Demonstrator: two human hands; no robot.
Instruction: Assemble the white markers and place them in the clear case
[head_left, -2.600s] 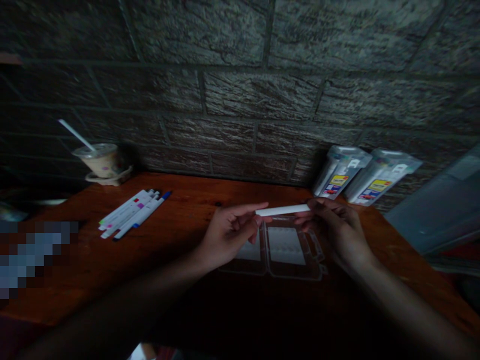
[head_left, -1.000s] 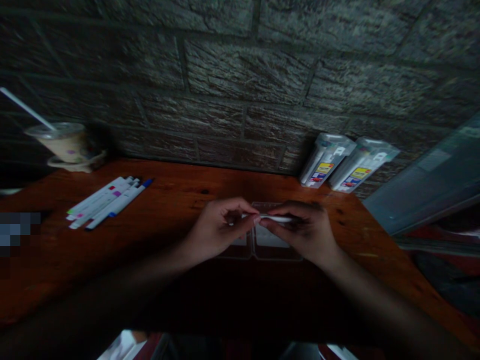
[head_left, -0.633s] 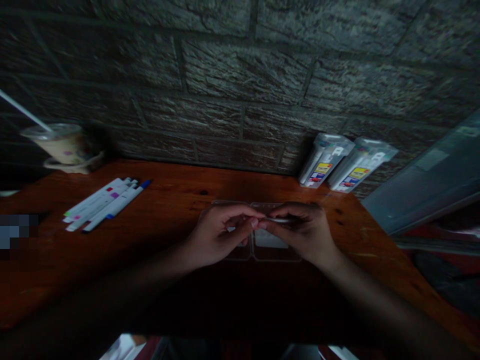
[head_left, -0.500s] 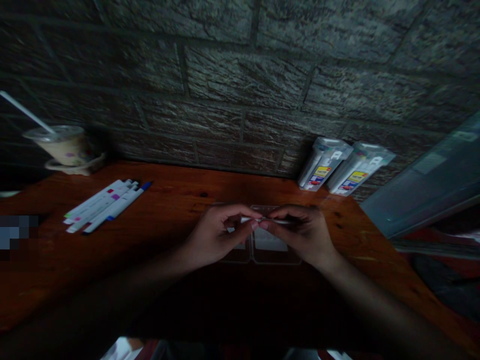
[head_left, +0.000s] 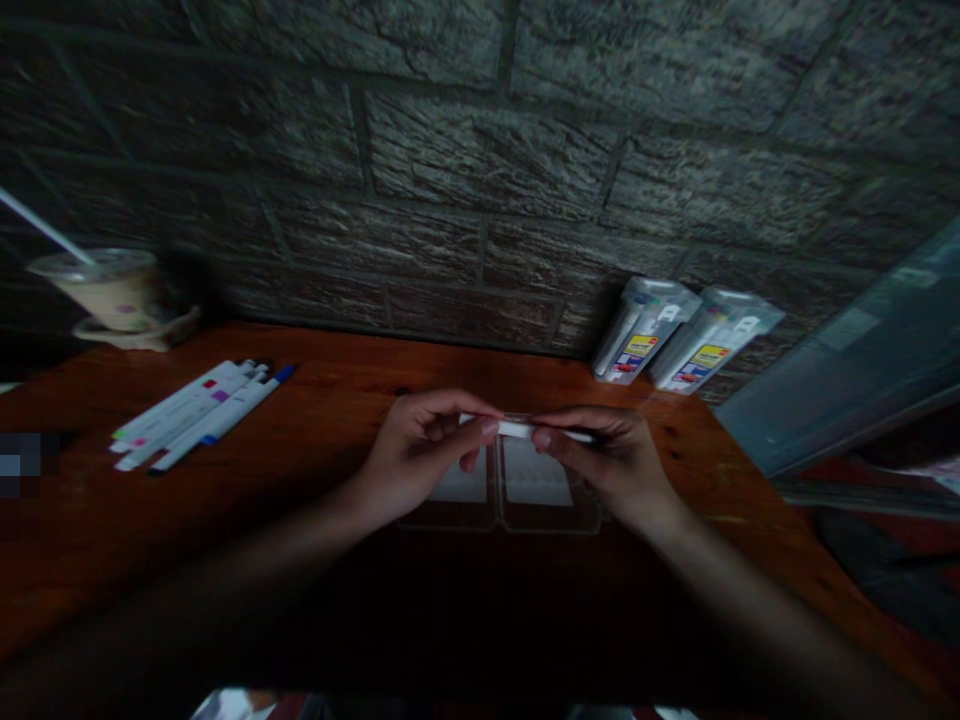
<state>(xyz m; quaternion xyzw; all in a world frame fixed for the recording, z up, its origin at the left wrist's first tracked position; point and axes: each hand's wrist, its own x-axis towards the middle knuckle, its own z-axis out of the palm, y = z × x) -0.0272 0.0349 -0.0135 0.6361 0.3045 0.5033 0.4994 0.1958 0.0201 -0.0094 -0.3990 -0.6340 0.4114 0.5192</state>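
Markers (head_left: 199, 415): loose bunch lying far left on the table (head_left: 337, 400), untouched.
Left hand (head_left: 424, 455): fingers pinched on one end of the white pen (head_left: 521, 429).
White pen: level, held above the open clear case (head_left: 499, 485).
Right hand (head_left: 611, 465): pinched on the other end.
Progress: judged midway; pen not yet in the case, bunch left to handle.

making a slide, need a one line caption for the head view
Both hands, left hand and right hand, grip a white marker above an open clear case on a wooden table.
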